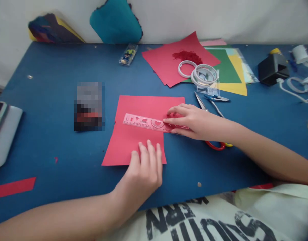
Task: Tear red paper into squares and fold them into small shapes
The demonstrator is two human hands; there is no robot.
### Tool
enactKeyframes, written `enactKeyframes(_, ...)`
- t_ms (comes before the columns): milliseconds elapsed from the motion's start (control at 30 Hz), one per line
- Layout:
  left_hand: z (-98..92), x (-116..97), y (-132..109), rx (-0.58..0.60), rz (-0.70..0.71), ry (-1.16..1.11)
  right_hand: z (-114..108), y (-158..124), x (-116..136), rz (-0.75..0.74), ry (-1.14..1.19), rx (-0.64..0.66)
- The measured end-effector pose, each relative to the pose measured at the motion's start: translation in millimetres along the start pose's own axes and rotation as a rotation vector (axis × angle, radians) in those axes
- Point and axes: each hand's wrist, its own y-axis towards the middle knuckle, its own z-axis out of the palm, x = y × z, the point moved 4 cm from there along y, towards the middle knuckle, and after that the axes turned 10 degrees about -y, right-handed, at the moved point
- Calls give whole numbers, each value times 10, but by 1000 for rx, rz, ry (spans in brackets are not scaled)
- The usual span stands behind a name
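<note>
While our left hand [143, 170], open, pins the red paper [141, 107], our right hand [194, 122], fingers flat, presses the pink ruler [138, 121] onto it, prob. vs slipping.

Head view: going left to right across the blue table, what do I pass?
Red paper strip → left hand, flat on the red paper sheet → right hand, pressing the pink plastic stencil ruler → black boxy device.

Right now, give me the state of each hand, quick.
Left hand: open, flat on the red paper.
Right hand: open, fingers pressing the pink ruler onto that paper.
</note>
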Motion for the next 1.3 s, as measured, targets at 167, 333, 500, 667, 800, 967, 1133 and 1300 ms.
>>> enactKeyframes(167, 17, -56, 41, -230, 48, -201, 26, 17, -25, -41, 10, -40)
enactKeyframes(333, 45, -32, 6, -267, -8, -259, 44, 65, -72, -66, 29, -64)
enactKeyframes(500, 60, 55, 65, -257, -77, -274, 43, 77, -91, -72, 72, -75)
enactKeyframes(667, 117, 165, 123, -165, -188, -320, 41, 56, -105, -50, 130, -61)
enactKeyframes(800, 137, 178, 119, -140, -214, -344, 42, 52, -109, -55, 136, -63)
enactKeyframes(967, 133, 164, 122, -136, -211, -345, 46, 54, -120, -62, 155, -66)
enactKeyframes(1133, 119, 170, 127, -128, -207, -335, 37, 53, -121, -57, 155, -64)
enactKeyframes(1300, 119, 169, 130, -125, -197, -335, 33, 54, -126, -56, 161, -72)
